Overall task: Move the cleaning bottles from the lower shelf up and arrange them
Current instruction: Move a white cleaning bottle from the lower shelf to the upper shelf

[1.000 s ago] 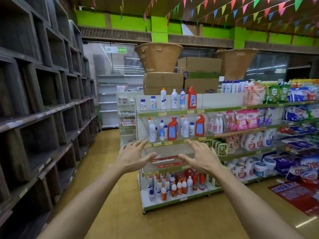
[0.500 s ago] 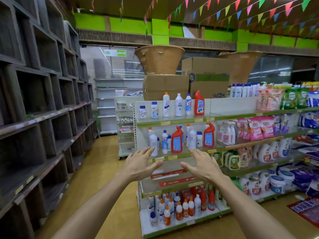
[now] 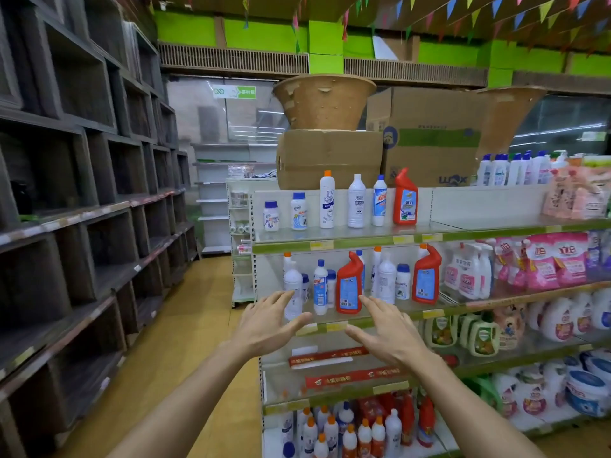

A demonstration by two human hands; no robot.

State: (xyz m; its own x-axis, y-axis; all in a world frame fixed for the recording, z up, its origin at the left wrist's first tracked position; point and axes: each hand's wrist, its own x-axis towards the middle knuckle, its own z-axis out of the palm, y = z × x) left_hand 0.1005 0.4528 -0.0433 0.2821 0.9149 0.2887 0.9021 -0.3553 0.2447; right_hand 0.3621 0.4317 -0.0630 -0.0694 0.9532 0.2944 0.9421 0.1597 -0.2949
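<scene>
**Hands Out, Nothing Held, Before the Cleaning Shelves**

Reaching forward in a shop aisle: left hand point(image 3: 267, 325) and right hand point(image 3: 386, 332), both with fingers spread and straight, gripping nothing, raised in front of the second shelf point(image 3: 370, 320). Crowded on the bottom shelf point(image 3: 413, 452) at 6 o'clock, below the hands: the cleaning bottles point(image 3: 350, 431) due to go up, mostly white with orange or blue caps, several red ones behind; too tightly packed and overlapped for a sure count, well over a dozen by appearance.

Already standing at 12 o'clock on the top shelf point(image 3: 363, 238): six bottles in a row, two short white tubs, three tall white bottles, one red angled-neck bottle point(image 3: 405, 201). On the second shelf, two more red angled-neck bottles among roughly eight white ones, some hidden behind others. Lying on the third shelf point(image 3: 390, 387): two red banner strips, no bottles seen.

Likely handling: rigid plastic, smooth and somewhat slippery, probably full and moderately heavy, tall enough to topple neighbours. Best taken round the body below the shoulder, one per hand; red ones by the narrowed neck.
</scene>
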